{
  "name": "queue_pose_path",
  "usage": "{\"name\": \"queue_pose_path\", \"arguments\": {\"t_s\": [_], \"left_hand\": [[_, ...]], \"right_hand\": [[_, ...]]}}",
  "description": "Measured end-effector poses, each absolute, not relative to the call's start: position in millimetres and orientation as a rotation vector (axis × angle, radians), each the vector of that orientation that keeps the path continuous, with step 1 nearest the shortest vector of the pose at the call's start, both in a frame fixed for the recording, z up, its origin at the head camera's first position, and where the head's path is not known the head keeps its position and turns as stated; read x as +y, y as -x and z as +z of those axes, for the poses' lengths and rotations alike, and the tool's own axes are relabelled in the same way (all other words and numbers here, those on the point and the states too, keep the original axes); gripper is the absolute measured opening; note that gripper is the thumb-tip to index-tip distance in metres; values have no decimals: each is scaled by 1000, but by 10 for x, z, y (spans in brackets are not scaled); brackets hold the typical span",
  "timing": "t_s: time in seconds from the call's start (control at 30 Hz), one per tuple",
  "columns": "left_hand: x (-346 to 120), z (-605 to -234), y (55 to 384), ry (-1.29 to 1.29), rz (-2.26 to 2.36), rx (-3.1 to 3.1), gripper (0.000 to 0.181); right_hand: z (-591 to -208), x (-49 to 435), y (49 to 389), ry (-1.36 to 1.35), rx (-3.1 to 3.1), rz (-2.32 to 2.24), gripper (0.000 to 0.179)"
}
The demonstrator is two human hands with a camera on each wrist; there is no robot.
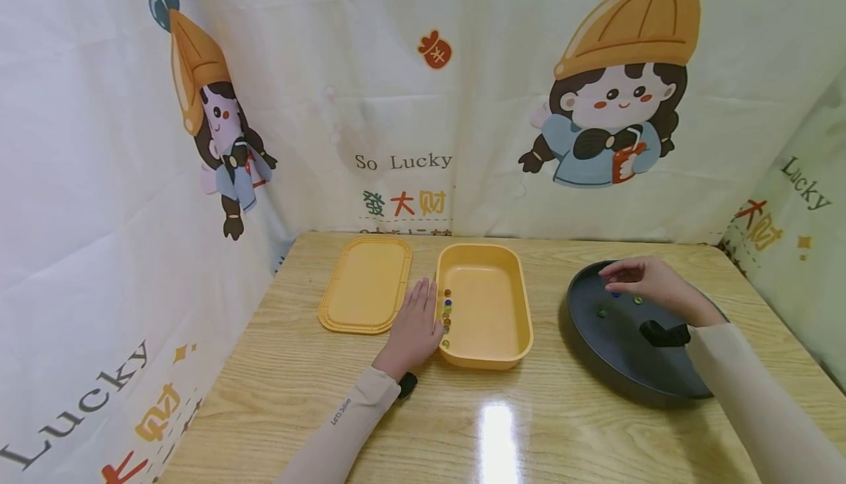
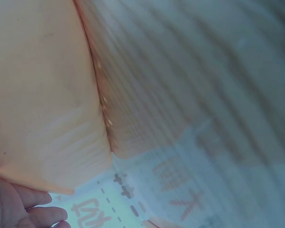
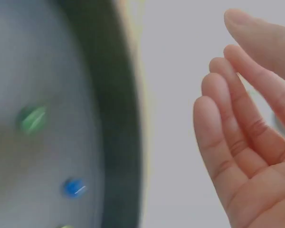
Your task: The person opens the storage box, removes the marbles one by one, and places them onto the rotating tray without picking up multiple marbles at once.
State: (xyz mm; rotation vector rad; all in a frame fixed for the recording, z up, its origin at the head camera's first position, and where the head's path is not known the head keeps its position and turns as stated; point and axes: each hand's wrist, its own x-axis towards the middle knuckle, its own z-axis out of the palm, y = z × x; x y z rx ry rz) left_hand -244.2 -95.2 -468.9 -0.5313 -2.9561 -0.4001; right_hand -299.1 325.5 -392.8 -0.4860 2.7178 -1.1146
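Note:
My left hand (image 1: 415,326) lies with straight fingers along the left side of a yellow plastic box (image 1: 489,304). Several small glass marbles (image 1: 448,303) sit in a row inside the box by that side. In the left wrist view, the box's outer wall (image 2: 42,95) fills much of the left, with fingertips below it. My right hand (image 1: 651,284) is over a dark round pan (image 1: 621,355), fingers gently bent and nothing between them. In the pan are a blue marble (image 3: 74,187) and green marbles (image 1: 602,313), partly below the hand.
A flat yellow lid (image 1: 366,286) lies on the wooden table (image 1: 277,410), left of the box. Behind the table hangs a printed cloth (image 1: 370,102), which also runs along both sides. A black band (image 1: 407,384) is on my left wrist.

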Motion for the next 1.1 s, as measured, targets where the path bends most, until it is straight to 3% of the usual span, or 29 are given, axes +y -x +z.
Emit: {"name": "queue_pose_path", "arguments": {"t_s": [0.53,1.1], "left_hand": [[-955,-4698,2447,538,-381,-2933,63],[-949,-4682,2449,528,-388,-2948,64]], "right_hand": [[-3439,2388,3122,633,2736,-1159,31],[-3733,1457,3488,709,2595,-1258,23]]}}
